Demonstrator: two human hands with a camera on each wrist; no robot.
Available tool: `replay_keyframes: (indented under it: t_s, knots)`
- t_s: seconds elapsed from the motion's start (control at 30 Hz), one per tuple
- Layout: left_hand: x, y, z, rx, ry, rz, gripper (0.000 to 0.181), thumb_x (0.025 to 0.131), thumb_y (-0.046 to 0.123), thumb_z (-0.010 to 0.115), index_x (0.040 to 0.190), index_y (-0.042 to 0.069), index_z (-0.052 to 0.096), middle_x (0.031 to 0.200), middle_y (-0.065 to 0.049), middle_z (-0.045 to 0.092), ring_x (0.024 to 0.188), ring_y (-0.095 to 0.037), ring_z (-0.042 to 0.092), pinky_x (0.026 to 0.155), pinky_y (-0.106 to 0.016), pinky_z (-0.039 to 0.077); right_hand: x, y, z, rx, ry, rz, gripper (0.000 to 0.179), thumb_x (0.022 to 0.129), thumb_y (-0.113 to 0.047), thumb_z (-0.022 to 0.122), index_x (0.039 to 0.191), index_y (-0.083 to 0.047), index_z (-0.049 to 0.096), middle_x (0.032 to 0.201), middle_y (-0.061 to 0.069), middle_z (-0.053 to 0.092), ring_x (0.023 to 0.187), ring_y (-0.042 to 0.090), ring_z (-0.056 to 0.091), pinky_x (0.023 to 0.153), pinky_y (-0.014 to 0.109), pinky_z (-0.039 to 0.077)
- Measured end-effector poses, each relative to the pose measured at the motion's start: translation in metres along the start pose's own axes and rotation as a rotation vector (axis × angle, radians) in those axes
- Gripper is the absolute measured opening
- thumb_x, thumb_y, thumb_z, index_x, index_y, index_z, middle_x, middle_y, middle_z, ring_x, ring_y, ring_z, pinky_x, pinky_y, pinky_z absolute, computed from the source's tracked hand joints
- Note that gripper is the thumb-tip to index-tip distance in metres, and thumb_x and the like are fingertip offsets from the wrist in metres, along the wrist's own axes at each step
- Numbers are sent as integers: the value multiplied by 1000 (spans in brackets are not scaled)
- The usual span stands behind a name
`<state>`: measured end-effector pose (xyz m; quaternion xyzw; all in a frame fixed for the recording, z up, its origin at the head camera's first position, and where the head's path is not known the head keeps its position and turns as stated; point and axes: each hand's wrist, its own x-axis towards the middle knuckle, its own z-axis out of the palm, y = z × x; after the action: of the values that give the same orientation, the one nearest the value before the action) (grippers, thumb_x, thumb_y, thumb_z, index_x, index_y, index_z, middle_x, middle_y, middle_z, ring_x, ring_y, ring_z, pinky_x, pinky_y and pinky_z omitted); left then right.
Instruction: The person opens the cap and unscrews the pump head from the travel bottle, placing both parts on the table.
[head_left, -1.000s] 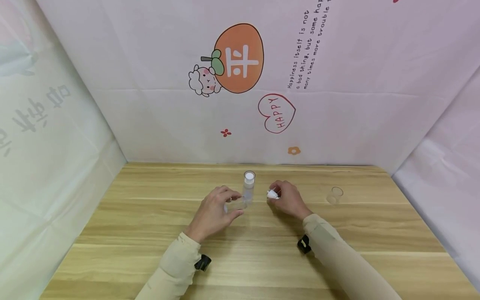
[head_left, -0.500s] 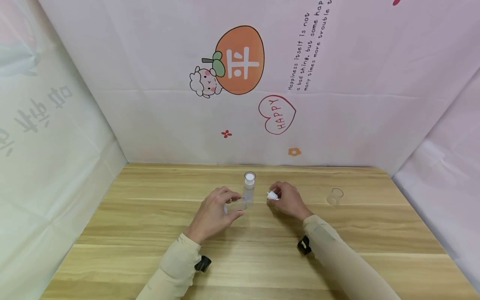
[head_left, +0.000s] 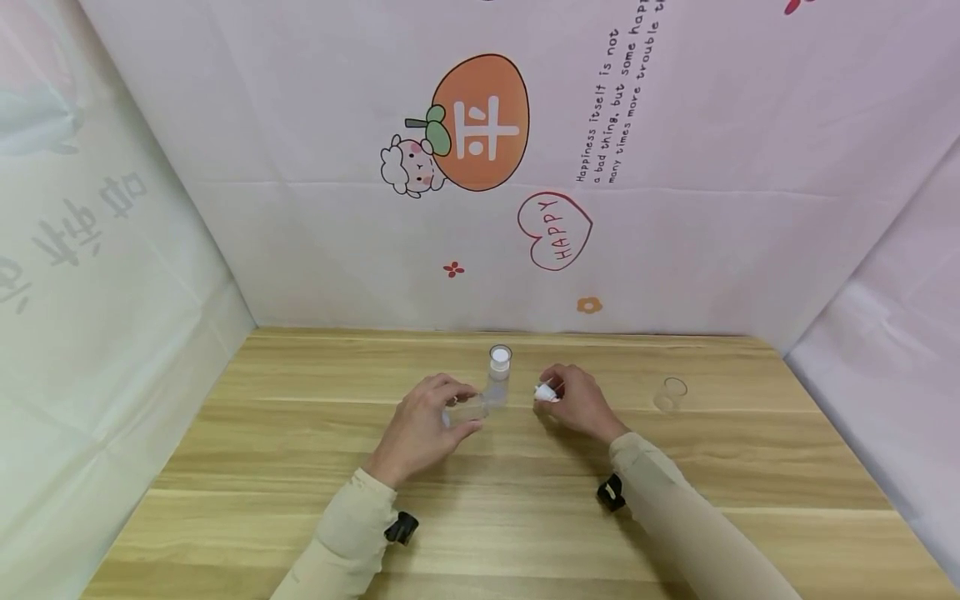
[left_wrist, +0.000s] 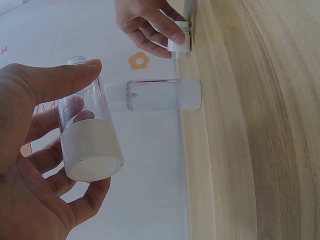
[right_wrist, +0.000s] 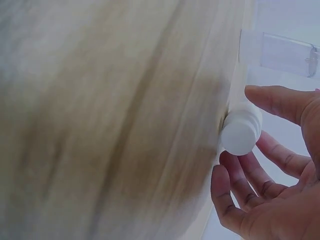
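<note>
My left hand point(head_left: 423, 425) holds a clear bottle point(left_wrist: 90, 122) with a white base, tilted, its thumb on one side and the fingers curled round the other. Close to the tabletop, my right hand point(head_left: 577, 402) has thumb and fingers about a small white pump head point(right_wrist: 241, 131). In the left wrist view its fingertips touch that white piece. A second clear bottle point(left_wrist: 155, 95) stands upright between the hands, with a white top part seen from above in the head view. The left hand's bottle is faint in the head view.
A clear cap point(head_left: 670, 394) stands on the wooden table point(head_left: 525, 517) to the right of the right hand. Behind the table rises a printed white cloth point(head_left: 337, 250), with more cloth along both sides.
My left hand has shifted slightly left with its bottle, away from the standing bottle. The right hand keeps its place at the pump head.
</note>
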<state>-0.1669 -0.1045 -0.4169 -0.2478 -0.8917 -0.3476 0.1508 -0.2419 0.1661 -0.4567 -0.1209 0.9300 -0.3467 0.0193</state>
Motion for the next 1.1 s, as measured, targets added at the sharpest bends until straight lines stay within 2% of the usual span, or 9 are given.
replay_keyframes:
  t_s: [0.17,0.4,0.67,0.93,1.1]
  knots:
    - [0,-4,-4,5,16,-31,36,80,22,89,110,7,74,103,-4,69,89,-18,63,78,-35,54,-6,-4,-5,6,12,6,44,83,-13,85,119,2,66,107,16,63,93,29,61,80,43,53]
    - [1,-15,-8,-49,54,-73,35,80,14,88,111,7,73,102,-8,69,90,-25,66,79,-40,56,-14,-5,-13,-3,21,1,45,83,-15,85,121,1,65,111,17,62,101,33,61,83,48,54]
    - [0,-30,-16,-124,87,-190,36,84,12,85,116,5,68,108,-10,67,96,-27,64,83,-41,54,-28,-8,-17,-9,14,-34,47,83,-15,84,123,0,64,114,18,60,105,36,59,85,50,53]
    - [-3,-54,-22,-209,125,-283,38,85,9,83,117,1,64,107,-16,65,99,-32,61,84,-45,51,-40,-12,-16,-29,18,-92,45,84,-15,84,122,0,64,111,16,60,104,36,59,82,47,54]
    - [-5,-69,-26,-272,149,-365,41,87,9,82,120,-1,60,110,-18,64,103,-34,60,88,-48,51,-47,-15,-15,-46,18,-129,46,84,-16,84,122,0,64,108,14,61,104,35,60,83,47,54]
